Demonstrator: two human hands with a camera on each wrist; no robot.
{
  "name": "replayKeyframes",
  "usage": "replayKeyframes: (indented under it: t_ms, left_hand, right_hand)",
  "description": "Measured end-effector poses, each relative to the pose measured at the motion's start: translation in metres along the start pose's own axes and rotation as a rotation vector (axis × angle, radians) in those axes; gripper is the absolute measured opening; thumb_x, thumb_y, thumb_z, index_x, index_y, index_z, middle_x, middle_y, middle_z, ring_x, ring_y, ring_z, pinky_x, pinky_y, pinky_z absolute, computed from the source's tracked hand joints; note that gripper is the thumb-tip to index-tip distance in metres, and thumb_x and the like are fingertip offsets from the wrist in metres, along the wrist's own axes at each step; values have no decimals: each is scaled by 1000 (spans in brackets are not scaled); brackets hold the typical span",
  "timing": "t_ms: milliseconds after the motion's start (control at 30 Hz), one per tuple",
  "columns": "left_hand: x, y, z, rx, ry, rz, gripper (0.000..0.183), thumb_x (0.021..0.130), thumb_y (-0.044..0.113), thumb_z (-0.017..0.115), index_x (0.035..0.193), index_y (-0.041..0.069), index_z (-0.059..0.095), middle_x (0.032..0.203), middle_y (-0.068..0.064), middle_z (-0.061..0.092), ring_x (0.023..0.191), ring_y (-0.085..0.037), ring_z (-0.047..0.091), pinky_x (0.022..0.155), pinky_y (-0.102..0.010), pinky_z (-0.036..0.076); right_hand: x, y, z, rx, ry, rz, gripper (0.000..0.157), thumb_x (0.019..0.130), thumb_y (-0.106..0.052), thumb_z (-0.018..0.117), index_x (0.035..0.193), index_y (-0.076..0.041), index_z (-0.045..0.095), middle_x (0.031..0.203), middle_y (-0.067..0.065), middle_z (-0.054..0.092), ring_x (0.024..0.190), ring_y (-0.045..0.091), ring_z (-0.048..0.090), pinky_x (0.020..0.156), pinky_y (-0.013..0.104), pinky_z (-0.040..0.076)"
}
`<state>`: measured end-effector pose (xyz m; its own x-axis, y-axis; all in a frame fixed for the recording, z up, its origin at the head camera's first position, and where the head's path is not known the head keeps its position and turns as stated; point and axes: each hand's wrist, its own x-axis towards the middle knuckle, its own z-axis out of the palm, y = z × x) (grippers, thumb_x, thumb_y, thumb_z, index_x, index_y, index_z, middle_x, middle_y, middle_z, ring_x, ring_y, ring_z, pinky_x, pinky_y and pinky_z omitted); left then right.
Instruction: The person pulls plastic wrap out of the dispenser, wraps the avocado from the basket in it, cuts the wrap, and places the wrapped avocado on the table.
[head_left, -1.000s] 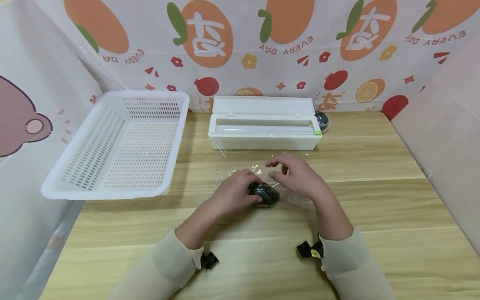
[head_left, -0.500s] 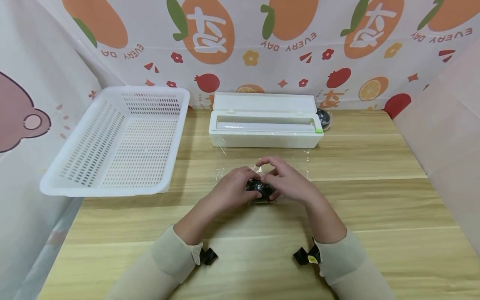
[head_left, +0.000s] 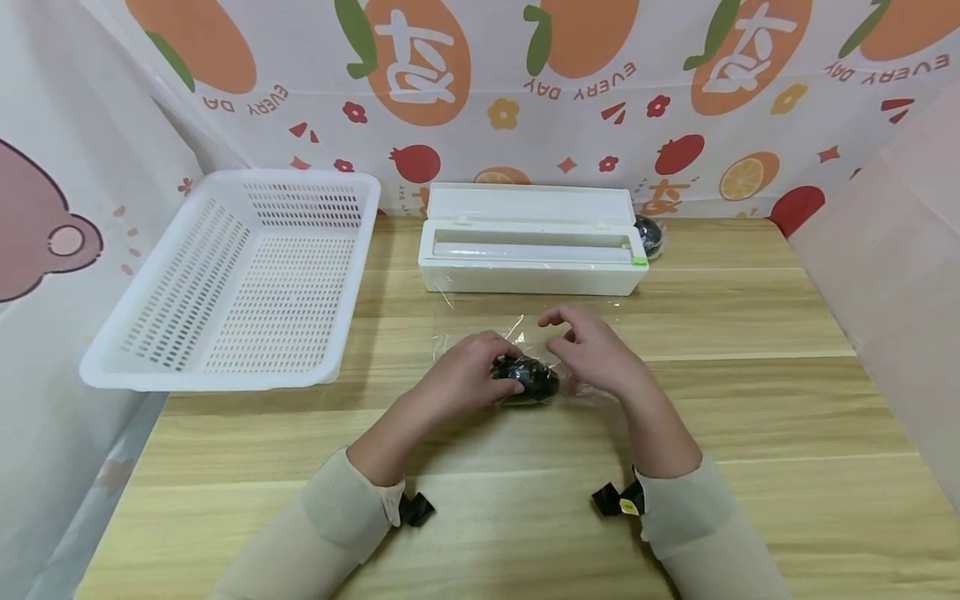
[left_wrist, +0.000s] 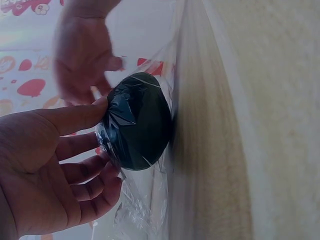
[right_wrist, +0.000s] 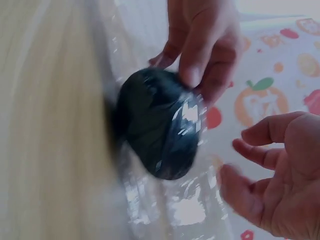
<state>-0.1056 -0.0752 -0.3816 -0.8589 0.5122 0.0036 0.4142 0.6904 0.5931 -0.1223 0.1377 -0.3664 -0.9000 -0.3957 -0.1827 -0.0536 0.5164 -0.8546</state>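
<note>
Wrapping appears partly done. Film [right_wrist: 187,210] covers the black object [head_left: 536,381] over most of the surface that shows. Left to do, by my reading: slack film lies loose at the object's end by the right hand [head_left: 597,357], and more lies flat on the desk [head_left: 510,517] between object and box [head_left: 528,281]. Cannot tell whether that sheet joins the roll in the box; lid is raised. A second dark wrapped item [head_left: 649,237] sits behind the box's right end, perhaps a finished one. Basket [head_left: 210,382] stands left of the box.

Object: in front of the box, on the person's side, resting on the desk. Rounded, oval, near-black with a greenish cast in the wrist views; glossy, film creased and pleated near the left thumb, bright highlights.

Left hand [head_left: 468,375]: grip clamped on the object, thumb against fingers. Right hand: digits apart, loosely bent, nothing held, just beside the object.
</note>
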Motion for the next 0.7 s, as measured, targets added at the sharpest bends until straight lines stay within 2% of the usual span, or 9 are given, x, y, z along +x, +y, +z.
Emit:
replayKeyframes:
  t_ms: [100,133,233,300,400,567,700]
  left_hand:
    - [0,0,0,-6,4,-1,35,81,24,81,112,10,71,113,-6,68,109,-22,62,98,-39,49]
    - [1,0,1,-6,6,-2,35,81,24,81,111,10,72,112,-6,68,109,-22,62,97,-39,49]
    - [2,-1,1,-12,9,-1,33,81,23,82,110,10,72,110,-6,69,108,-21,63,96,-38,50]
    - [2,0,1,-19,8,-7,33,80,23,82,110,11,72,110,-5,69,108,-20,63,96,-38,50]
    - [3,0,2,-37,6,-23,35,80,23,82,111,11,71,112,-4,69,109,-19,62,96,-38,50]
    - [3,0,-2,-55,-11,-44,41,80,24,82,117,11,69,116,-4,69,108,-20,63,95,-38,51]
    - [-1,2,-16,-103,7,-93,46,81,25,82,122,10,66,116,-7,68,100,-23,63,85,-38,53]
  right_hand:
    - [-5,-7,1,28,-43,-25,22,95,-11,55,115,-6,62,111,14,60,85,33,60,57,47,58]
    - [-5,-8,2,19,-70,-39,19,95,-11,55,111,-6,65,104,13,62,82,30,60,57,44,58]
    - [-5,-9,7,-56,-144,-90,15,92,-9,59,102,-8,69,89,7,66,75,21,62,62,34,56]
    - [-4,-8,9,-123,-147,-124,13,88,-7,63,99,-8,70,85,3,67,76,16,61,66,30,54]
    - [-2,-5,11,-209,-113,-157,17,81,-6,72,98,-10,70,85,2,64,78,14,58,71,29,50]
    - [-1,-1,12,-273,-79,-145,29,75,-16,83,100,-15,70,92,3,61,85,18,56,75,32,48]
    - [2,-1,14,-288,-72,-128,32,74,-18,85,101,-16,69,94,4,61,88,20,56,77,33,48]
